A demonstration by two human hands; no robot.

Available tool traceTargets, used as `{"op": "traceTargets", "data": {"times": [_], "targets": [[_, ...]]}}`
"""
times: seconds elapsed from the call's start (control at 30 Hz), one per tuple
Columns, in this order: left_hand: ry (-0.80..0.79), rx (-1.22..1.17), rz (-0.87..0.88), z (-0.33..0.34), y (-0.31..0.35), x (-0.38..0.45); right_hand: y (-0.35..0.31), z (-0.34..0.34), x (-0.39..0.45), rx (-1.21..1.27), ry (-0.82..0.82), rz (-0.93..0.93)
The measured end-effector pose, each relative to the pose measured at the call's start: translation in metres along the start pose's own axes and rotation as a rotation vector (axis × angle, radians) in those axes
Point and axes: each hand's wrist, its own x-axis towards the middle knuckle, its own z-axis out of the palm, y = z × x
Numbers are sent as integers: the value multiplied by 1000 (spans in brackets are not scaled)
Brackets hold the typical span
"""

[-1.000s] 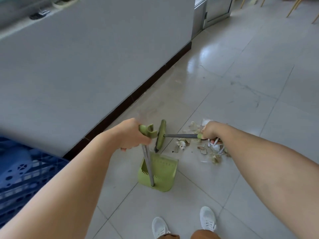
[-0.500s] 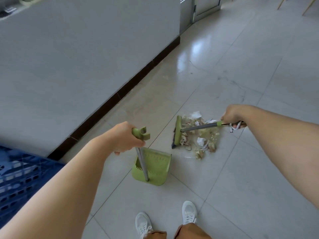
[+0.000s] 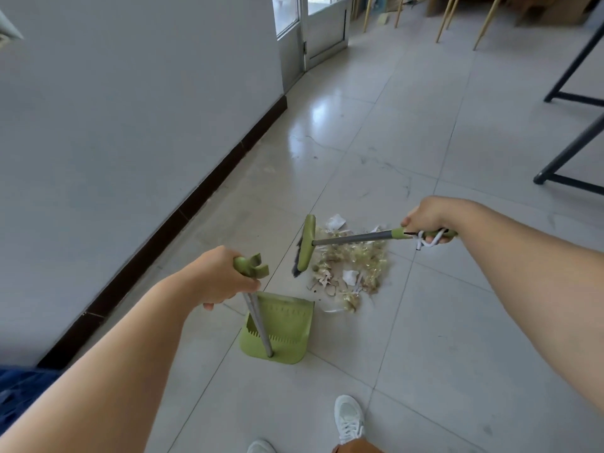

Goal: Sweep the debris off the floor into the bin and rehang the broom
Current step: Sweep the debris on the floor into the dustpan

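While the debris is still a loose heap on the floor, task looks early: nothing visible in the dustpan yet, as far as can be made out. Left hand has its grip curled round the top of the dustpan's upright handle, pan resting on the tile w/ open mouth facing the pile, lip just beside the nearest scraps. Right hand has its grip wrapped round the green end of the broom, white loop cord dangling at the fingers. Broom head sits at the pile's left edge, between pile & wall, bristles down; whether touching floor, can't tell.

Left to do, by my read: push scraps into pan, carry to bin, tip, rehang broom. No bin or hook in view. Light papery bits may scatter past the pan lip.
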Motion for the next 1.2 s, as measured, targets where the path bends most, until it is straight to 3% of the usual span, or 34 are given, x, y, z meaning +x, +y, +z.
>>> {"op": "traceTargets", "data": {"times": [0.23,0.37,0.43,0.53,0.8,1.07,1.2], "targets": [[-16,52,101,-13,-14,1,-25,32,-36,43,272,-54],[-1,103,151,-26,-24,1,-31,62,-48,-158,501,38],[12,134,168,-34,-28,3,-39,75,-50,-135,371,113],[10,175,185,-45,-30,12,-54,81,-41,95,118,141],[-76,269,197,-73,-16,72,-58,65,31,46,223,338],[-79,298,156,-83,6,136,-88,22,103,-196,233,278],[-94,271,139,-85,5,156,-95,19,118,-303,117,270]]}}
